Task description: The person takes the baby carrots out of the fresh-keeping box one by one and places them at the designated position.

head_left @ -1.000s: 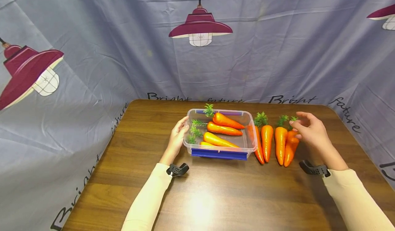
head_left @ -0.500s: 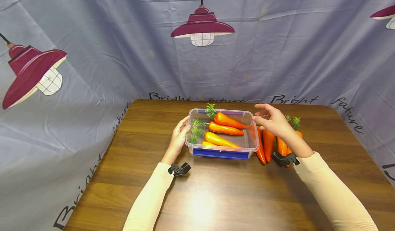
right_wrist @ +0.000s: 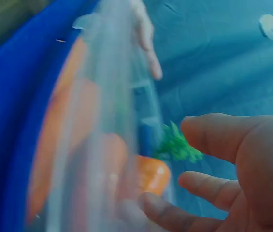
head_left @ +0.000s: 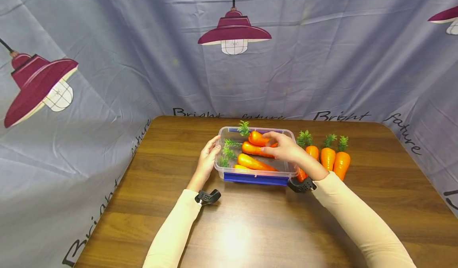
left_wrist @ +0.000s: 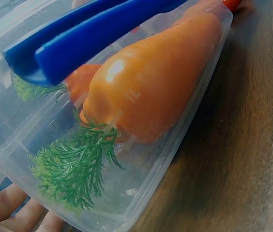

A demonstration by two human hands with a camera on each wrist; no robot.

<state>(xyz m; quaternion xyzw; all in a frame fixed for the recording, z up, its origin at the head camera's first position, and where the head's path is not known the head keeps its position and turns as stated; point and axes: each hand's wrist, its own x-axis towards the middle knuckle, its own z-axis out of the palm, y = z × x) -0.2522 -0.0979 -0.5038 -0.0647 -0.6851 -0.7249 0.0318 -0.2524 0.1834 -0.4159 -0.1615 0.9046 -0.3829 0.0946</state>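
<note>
Head view gives me the right hand (head_left: 284, 147) over the carrots (head_left: 253, 162) in the clear box (head_left: 255, 173), its fingers parted wide. The left hand (head_left: 206, 156) touches the box's far end from there; whether those fingers grip it, I cannot tell. Loose carrots (head_left: 327, 157) lie on the surface (head_left: 257, 228) right of the right fingers.

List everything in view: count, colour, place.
Container: one, clear, on the table
Clasps: two, blue, on its near and far sides
Boxed carrots: four, orange with green tops, inside
Loose carrots: four, orange with green tops, right of it
Table: one, brown, underneath
Backdrop: one, grey-blue, around the table
Printed lamps: five, mostly maroon and white, on the backdrop
Lettering: several words, black, low on the backdrop
Wrist devices: two, black, at the wrists
Sleeves: two, cream, foreground
Left hand: one, at the container's left side
Right hand: one, over the boxed carrots
</note>
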